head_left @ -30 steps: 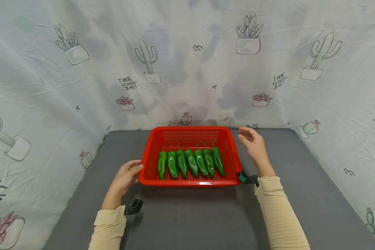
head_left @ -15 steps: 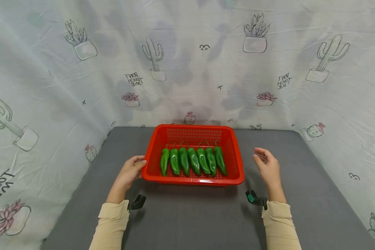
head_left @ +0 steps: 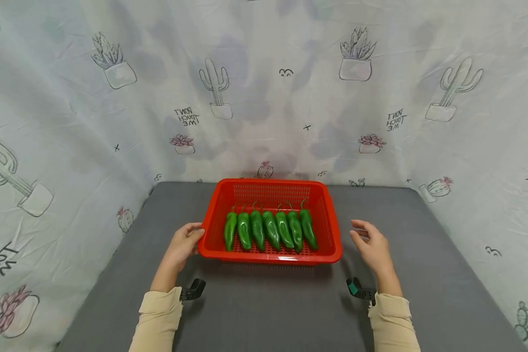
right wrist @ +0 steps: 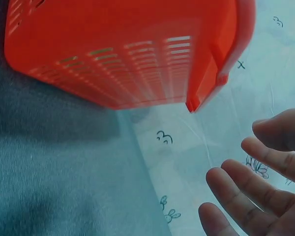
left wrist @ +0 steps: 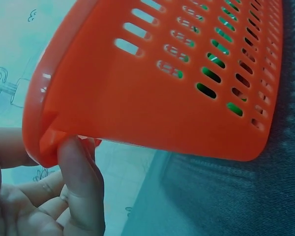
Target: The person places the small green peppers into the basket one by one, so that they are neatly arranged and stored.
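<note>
A red plastic basket (head_left: pixel 273 257) with slotted walls stands on the grey table, and a row of several green peppers (head_left: pixel 271 230) lies side by side inside it. My left hand (head_left: pixel 179 250) pinches the basket's left rim; the left wrist view has a finger (left wrist: pixel 82 182) tucked under the lip of the red basket wall (left wrist: pixel 108 98). To the right of the basket, my right hand (head_left: pixel 373 248) is held apart from it with relaxed fingers. In the right wrist view, a gap separates that hand (right wrist: pixel 258 191) from the basket's rim (right wrist: pixel 241 34).
The grey table (head_left: pixel 268 308) stretches in front of the basket and to both sides. A pale curtain (head_left: pixel 264 98) printed with cacti hangs behind and along the left and right. A black wrist mount (head_left: pixel 192 289) sits below each hand.
My right hand has drawn away from beside the basket's back right side, moving right and toward me. The left hand keeps its hold on the rim. The view has shifted slightly.
</note>
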### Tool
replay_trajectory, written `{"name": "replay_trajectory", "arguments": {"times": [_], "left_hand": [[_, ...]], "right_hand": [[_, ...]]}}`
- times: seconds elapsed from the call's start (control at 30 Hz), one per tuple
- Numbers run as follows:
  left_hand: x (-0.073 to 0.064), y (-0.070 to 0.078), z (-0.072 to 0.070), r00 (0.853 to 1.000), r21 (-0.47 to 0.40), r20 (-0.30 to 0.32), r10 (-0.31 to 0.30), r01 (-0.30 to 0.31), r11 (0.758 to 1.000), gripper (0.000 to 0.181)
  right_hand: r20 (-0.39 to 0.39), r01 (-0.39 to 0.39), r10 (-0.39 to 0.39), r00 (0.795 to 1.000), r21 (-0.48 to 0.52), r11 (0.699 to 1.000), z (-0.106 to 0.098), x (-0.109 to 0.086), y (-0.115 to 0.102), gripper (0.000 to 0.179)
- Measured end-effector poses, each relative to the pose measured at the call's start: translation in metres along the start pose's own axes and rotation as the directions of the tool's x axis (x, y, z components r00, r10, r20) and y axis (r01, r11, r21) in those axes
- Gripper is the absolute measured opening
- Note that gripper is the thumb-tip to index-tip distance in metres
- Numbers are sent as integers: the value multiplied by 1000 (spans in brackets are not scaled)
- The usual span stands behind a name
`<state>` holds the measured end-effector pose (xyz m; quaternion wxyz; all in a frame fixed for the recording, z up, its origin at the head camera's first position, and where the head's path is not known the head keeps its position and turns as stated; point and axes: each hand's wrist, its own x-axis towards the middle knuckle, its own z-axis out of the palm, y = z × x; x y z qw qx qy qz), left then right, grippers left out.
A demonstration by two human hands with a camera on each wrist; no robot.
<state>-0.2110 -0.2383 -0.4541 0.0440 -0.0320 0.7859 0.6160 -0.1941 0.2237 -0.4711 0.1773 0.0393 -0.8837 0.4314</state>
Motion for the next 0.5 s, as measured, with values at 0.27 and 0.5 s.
{"name": "replay_trajectory", "arguments": {"times": [0.27,0.5], "left_hand": [[1,-4,-2,1000,18,-9,20,-20,1000,41],[5,-7,-1,985,267,-1,173,-167,949,40]], "right_hand": [[19,30,-29,999,-59,998,-4,-1,1,34],[128,67,-44,991,-181,981,-7,2,2,42]]}}
